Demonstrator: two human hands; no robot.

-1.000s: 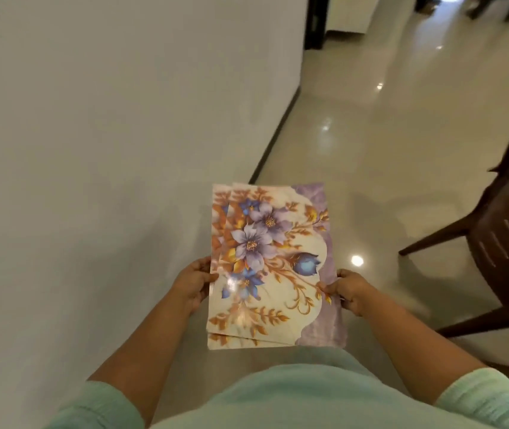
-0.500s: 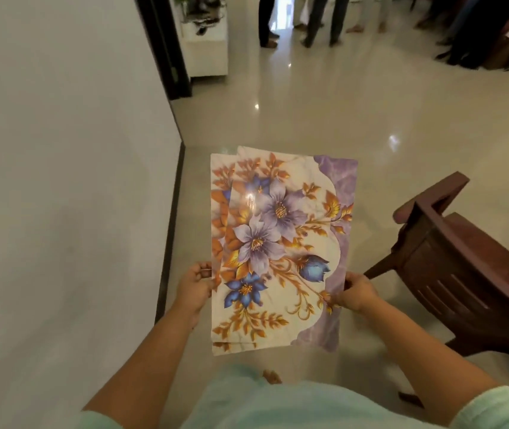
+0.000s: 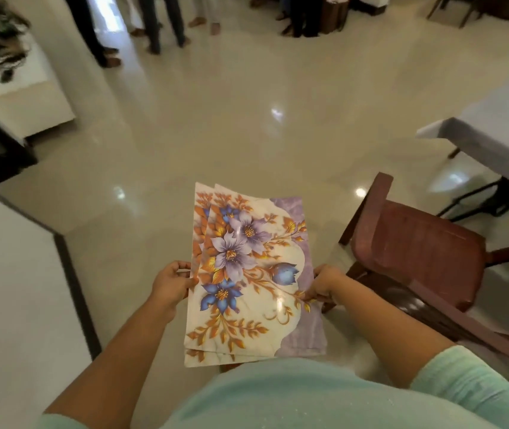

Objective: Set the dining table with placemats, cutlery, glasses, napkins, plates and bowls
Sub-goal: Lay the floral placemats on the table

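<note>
Stack of floral placemats: held flat in front of my chest, above the glossy floor, long side running away from me. At least two mats, edges fanned slightly at the far left corner and near edge; exact count not readable from this angle. Top mat: cream ground, purple and blue flowers, orange leaves, lilac band along its right side.

My left hand grips the stack's left edge, fingers curled around it. My right hand pinches the right edge, thumb on top, fingers curled beneath.

Right of the placemats: a dark red-brown wooden chair, close by. Beyond the chair, farther right: corner of a table under a white cloth. Left of the placemats: a white wall with dark trim. Far ahead: legs of several standing people.
</note>
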